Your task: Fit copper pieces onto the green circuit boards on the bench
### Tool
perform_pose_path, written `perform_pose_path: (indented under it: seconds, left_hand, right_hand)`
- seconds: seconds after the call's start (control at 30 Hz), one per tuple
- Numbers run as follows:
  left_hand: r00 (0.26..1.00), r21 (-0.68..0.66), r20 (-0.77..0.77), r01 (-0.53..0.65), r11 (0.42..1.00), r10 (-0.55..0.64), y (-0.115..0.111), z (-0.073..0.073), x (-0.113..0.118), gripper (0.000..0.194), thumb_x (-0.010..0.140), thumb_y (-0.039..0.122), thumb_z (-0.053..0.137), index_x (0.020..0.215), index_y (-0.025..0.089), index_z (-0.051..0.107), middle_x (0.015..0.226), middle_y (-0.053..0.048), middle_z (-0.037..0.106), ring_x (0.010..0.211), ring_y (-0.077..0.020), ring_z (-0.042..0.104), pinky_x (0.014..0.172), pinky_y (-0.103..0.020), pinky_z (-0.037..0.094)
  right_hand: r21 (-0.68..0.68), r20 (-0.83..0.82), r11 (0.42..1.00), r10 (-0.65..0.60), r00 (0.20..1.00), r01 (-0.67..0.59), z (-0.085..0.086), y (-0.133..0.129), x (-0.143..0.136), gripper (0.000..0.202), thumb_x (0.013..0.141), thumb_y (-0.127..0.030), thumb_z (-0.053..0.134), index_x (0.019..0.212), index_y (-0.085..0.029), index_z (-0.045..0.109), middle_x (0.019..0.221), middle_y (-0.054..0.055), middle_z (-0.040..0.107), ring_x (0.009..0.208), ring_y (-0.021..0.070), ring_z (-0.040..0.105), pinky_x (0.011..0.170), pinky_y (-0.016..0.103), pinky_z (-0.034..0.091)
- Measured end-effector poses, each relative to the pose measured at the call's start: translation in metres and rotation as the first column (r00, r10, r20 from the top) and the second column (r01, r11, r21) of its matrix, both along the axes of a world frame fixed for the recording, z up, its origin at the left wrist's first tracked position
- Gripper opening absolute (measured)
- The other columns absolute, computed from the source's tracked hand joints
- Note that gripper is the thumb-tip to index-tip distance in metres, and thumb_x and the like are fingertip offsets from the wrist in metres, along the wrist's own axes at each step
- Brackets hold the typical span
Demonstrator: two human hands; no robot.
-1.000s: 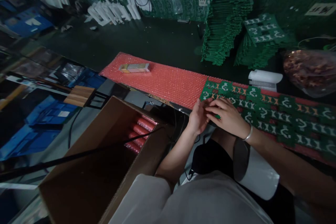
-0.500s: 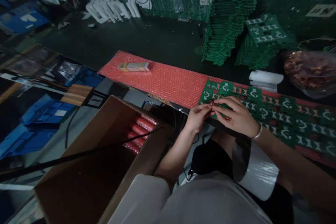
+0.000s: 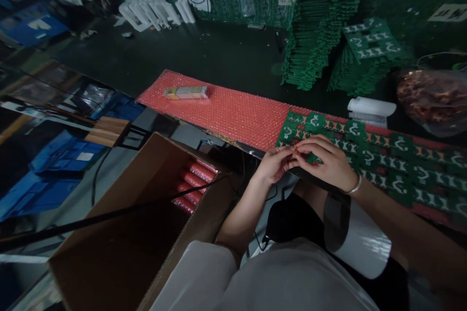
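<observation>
My left hand (image 3: 274,164) and my right hand (image 3: 327,161) meet fingertip to fingertip over the near edge of the green circuit boards (image 3: 386,159). Pinched between them is a small copper-coloured piece (image 3: 295,152), too small to make out fully. Both hands are closed in a pinch. Under the boards lies a sheet of pink bubble wrap (image 3: 233,112), bare to the left of them. Some boards carry copper-coloured pieces, and my right hand and forearm hide part of them.
A tall stack of green boards (image 3: 321,34) and a lower stack (image 3: 365,58) stand behind. To the right lies a plastic bag of copper-coloured parts (image 3: 432,99). A taped bundle (image 3: 187,92) rests on the wrap. Below left, an open cardboard box (image 3: 120,199) holds pink rolls (image 3: 195,182).
The fingers of my right hand have closed in further against my left fingertips, and the copper-coloured piece shows more clearly between them. The boards and wrap have stayed put.
</observation>
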State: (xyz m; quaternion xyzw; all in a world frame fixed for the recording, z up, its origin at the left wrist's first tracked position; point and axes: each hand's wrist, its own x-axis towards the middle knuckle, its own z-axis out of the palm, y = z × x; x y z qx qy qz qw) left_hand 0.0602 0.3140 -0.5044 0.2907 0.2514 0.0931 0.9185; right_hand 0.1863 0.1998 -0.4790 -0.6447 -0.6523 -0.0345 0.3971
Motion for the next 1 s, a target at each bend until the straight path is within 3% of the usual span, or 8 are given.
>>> perform_pose_path:
  seconds: [0.27, 0.5, 0.73, 0.87, 1.0]
  left_hand:
    - [0.996, -0.073, 0.056, 0.066, 0.995, -0.062, -0.0003, 0.001, 0.0001, 0.015, 0.077, 0.023, 0.077, 0.084, 0.011, 0.074, 0.087, -0.01, 0.072, 0.077, -0.0137, 0.066, 0.079, -0.026, 0.054]
    - [0.997, -0.05, 0.061, 0.048, 0.998, -0.045, -0.0007, 0.0, 0.0004, 0.019, 0.071, 0.022, 0.08, 0.083, 0.009, 0.074, 0.085, -0.009, 0.071, 0.076, -0.0142, 0.065, 0.076, -0.026, 0.054]
    - [0.996, -0.143, 0.073, 0.066, 0.987, -0.056, -0.0014, 0.001, 0.0008, 0.015, 0.072, 0.019, 0.08, 0.079, 0.01, 0.07, 0.077, -0.005, 0.067, 0.071, -0.0115, 0.064, 0.076, -0.026, 0.053]
    - [0.998, -0.069, 0.053, 0.032, 0.997, -0.029, -0.0028, 0.0039, 0.0009, 0.023, 0.07, 0.027, 0.084, 0.079, 0.01, 0.071, 0.081, -0.006, 0.069, 0.072, -0.0124, 0.064, 0.075, -0.027, 0.054]
    - [0.999, 0.049, 0.012, 0.035, 0.998, -0.036, -0.0033, 0.0026, 0.0003, 0.035, 0.062, 0.035, 0.089, 0.082, 0.01, 0.075, 0.084, -0.008, 0.072, 0.074, -0.0135, 0.066, 0.075, -0.026, 0.053]
  right_hand:
    - [0.031, -0.086, 1.0, 0.009, 0.996, -0.006, 0.0072, 0.0007, -0.0032, 0.018, 0.084, -0.016, 0.064, 0.099, -0.026, 0.063, 0.1, 0.005, 0.069, 0.093, 0.0215, 0.065, 0.086, 0.042, 0.056]
    - [0.034, -0.132, 0.999, 0.007, 0.991, -0.003, 0.0088, 0.0002, -0.0055, 0.018, 0.084, -0.014, 0.064, 0.098, -0.025, 0.062, 0.098, 0.006, 0.068, 0.092, 0.0213, 0.065, 0.085, 0.04, 0.055]
    - [0.012, -0.35, 1.0, 0.014, 0.937, -0.011, 0.0039, -0.0003, -0.0025, 0.013, 0.084, -0.024, 0.067, 0.096, -0.025, 0.061, 0.095, 0.006, 0.067, 0.091, 0.0224, 0.066, 0.084, 0.04, 0.056]
    - [-0.032, -0.378, 0.999, -0.013, 0.926, 0.0, 0.0012, -0.002, -0.0009, 0.015, 0.083, -0.026, 0.067, 0.096, -0.025, 0.059, 0.094, 0.006, 0.066, 0.089, 0.0216, 0.065, 0.08, 0.037, 0.056]
    - [-0.095, -0.306, 0.993, -0.094, 0.947, 0.067, 0.0028, -0.0045, -0.0006, 0.027, 0.081, -0.023, 0.067, 0.104, -0.025, 0.054, 0.095, 0.004, 0.065, 0.084, 0.0189, 0.064, 0.077, 0.034, 0.055]
